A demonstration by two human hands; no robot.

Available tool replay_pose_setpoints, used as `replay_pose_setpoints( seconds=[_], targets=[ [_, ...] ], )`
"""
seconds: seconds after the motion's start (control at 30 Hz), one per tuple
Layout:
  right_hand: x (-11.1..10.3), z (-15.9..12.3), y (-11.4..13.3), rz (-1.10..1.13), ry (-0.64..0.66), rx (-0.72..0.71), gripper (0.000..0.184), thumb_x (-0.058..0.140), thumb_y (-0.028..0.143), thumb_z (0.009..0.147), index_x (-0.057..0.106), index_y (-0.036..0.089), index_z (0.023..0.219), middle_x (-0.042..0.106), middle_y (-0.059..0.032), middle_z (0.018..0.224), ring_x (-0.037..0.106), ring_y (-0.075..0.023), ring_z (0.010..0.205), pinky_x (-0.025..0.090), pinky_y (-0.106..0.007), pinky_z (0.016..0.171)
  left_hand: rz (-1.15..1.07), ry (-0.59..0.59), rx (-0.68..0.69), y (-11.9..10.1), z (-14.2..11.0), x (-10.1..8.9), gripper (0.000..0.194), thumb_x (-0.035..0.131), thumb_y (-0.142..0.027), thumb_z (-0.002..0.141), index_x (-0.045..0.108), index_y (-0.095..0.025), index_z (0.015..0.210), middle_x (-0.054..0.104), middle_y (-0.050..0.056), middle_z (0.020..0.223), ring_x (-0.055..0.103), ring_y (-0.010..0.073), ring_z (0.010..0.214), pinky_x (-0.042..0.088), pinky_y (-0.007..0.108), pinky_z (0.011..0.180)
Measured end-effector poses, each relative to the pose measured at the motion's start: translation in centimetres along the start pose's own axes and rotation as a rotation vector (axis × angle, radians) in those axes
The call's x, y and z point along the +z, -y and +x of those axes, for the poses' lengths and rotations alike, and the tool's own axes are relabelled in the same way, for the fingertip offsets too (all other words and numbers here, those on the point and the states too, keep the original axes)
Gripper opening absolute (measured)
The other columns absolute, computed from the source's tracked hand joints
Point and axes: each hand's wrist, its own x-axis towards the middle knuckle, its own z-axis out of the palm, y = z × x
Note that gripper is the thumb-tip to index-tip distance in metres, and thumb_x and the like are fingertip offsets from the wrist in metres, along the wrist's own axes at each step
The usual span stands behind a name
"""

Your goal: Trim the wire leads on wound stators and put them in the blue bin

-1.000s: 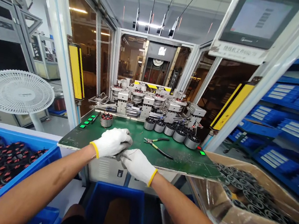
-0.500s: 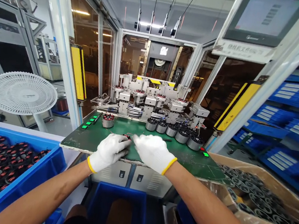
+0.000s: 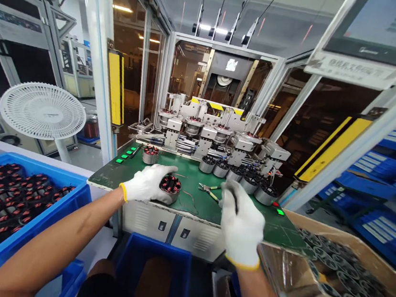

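My left hand (image 3: 146, 183), in a white glove with a yellow cuff, grips a wound motor stator (image 3: 170, 189) with copper-red coils near the table's front edge. My right hand (image 3: 241, 221), gloved alike and slightly blurred, is at the handle ends of a pair of pliers (image 3: 209, 190). A gap shows between its thumb and bent fingers; the pliers lie on the green table (image 3: 189, 178) with their jaws pointing left. Loose thin wire (image 3: 190, 200) lies between the stator and my right hand.
Another wound stator (image 3: 150, 155) stands at the back left, and a row of black-topped stators (image 3: 235, 173) at the right. Behind them is a winding machine (image 3: 204, 137). A blue crate (image 3: 82, 197) of wound stators is left; a carton (image 3: 310, 220) of stator cores is right.
My right hand has left the stator and moved right to the pliers, uncovering them and the loose wire. My left hand still holds the stator. The whole view has shifted slightly.
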Motion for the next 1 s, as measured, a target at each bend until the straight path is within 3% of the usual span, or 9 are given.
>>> replay_pose_setpoints(
  seconds=[0.03, 0.1, 0.23, 0.33, 0.47, 0.63, 0.7, 0.87, 1.0],
  targets=[
    [-0.1, -1.3, 1.2, -0.019, -0.081, -0.120, 0.043, 0.035, 0.031, 0.093, 0.045, 0.017, 0.133, 0.063, -0.0101, 0.113, 0.061, -0.0186, 0.088, 0.048, -0.031, 0.079, -0.078, 0.053, -0.014, 0.3, 0.0, 0.5, 0.088, 0.072, -0.057, 0.054, 0.041, -0.038, 0.134, 0.057, 0.002, 0.124, 0.056, 0.0303, 0.109, 0.045, 0.038, 0.086],
    [1.0, -3.9, 4.1, -0.012, -0.008, -0.465, 0.049, 0.037, 0.032, 0.092, 0.038, 0.021, 0.139, 0.060, -0.0093, 0.121, 0.060, -0.0163, 0.077, 0.049, -0.029, 0.070, -0.190, 0.074, -0.043, 0.5, 0.1, 1.6, 0.082, 0.069, -0.055, 0.059, 0.040, -0.039, 0.134, 0.059, 0.000, 0.123, 0.057, 0.0276, 0.109, 0.046, 0.035, 0.087],
    [6.0, -5.4, 7.1, -0.116, 0.171, -0.632, 0.053, 0.040, 0.033, 0.088, 0.036, 0.023, 0.140, 0.050, -0.0103, 0.135, 0.053, -0.0130, 0.057, 0.043, -0.027, 0.052, -0.187, -0.012, -0.165, 0.1, 0.0, 3.2, 0.078, 0.067, -0.054, 0.062, 0.039, -0.041, 0.133, 0.063, 0.001, 0.117, 0.060, 0.0291, 0.106, 0.046, 0.038, 0.086],
    [8.9, -3.2, 5.8, -0.356, 0.236, -0.342, 0.049, 0.030, 0.026, 0.093, 0.034, 0.018, 0.141, 0.042, -0.0161, 0.141, 0.057, -0.0156, 0.061, 0.044, -0.030, 0.054, -0.181, -0.010, -0.151, 0.0, -0.1, 3.4, 0.069, 0.065, -0.046, 0.067, 0.041, -0.039, 0.131, 0.064, 0.002, 0.117, 0.061, 0.0302, 0.105, 0.047, 0.039, 0.082],
    [9.7, -0.8, 4.3, -0.430, 0.240, 0.024, 0.044, 0.024, 0.026, 0.097, 0.040, 0.020, 0.138, 0.043, -0.0143, 0.140, 0.062, -0.0165, 0.075, 0.047, -0.027, 0.064, -0.199, -0.039, -0.120, 0.2, 0.0, 3.3, 0.067, 0.066, -0.049, 0.065, 0.044, -0.037, 0.128, 0.064, 0.003, 0.117, 0.061, 0.0320, 0.104, 0.048, 0.039, 0.078],
    [8.3, -0.2, 5.3, -0.465, 0.357, 0.159, 0.034, 0.028, 0.022, 0.095, 0.057, 0.015, 0.109, 0.061, -0.0145, 0.090, 0.062, -0.0223, 0.074, 0.046, -0.030, 0.062, -0.196, -0.051, -0.102, 0.2, 0.0, 3.3, 0.072, 0.069, -0.051, 0.062, 0.046, -0.035, 0.128, 0.065, 0.003, 0.116, 0.062, 0.0311, 0.103, 0.049, 0.036, 0.077],
    [7.7, 0.5, 5.3, -0.294, 0.392, 0.256, 0.028, 0.031, 0.023, 0.093, 0.058, 0.015, 0.092, 0.058, -0.0120, 0.081, 0.060, -0.0216, 0.072, 0.044, -0.030, 0.062, -0.192, -0.048, -0.102, 0.2, -0.1, 3.3, 0.071, 0.068, -0.053, 0.062, 0.046, -0.036, 0.128, 0.064, 0.002, 0.116, 0.062, 0.0310, 0.102, 0.049, 0.037, 0.077],
    [7.4, 2.5, 3.3, 0.588, 0.704, 0.538, 0.034, 0.031, 0.034, 0.091, 0.052, 0.016, 0.072, 0.044, 0.0004, 0.055, 0.039, -0.0099, 0.043, 0.034, -0.020, 0.045, -0.207, -0.024, -0.106, 0.4, 0.0, 3.2, 0.070, 0.067, -0.053, 0.062, 0.046, -0.039, 0.127, 0.064, 0.001, 0.115, 0.062, 0.0314, 0.102, 0.048, 0.038, 0.076],
    [6.9, 2.4, 1.7, 0.614, 0.705, 0.515, 0.036, 0.027, 0.035, 0.091, 0.056, 0.015, 0.082, 0.047, 0.0009, 0.055, 0.039, -0.0100, 0.041, 0.033, -0.020, 0.042, -0.230, -0.018, -0.075, 0.7, -0.1, 3.1, 0.070, 0.068, -0.050, 0.061, 0.046, -0.038, 0.127, 0.065, 0.001, 0.113, 0.062, 0.0313, 0.100, 0.047, 0.037, 0.075]
  ],
)
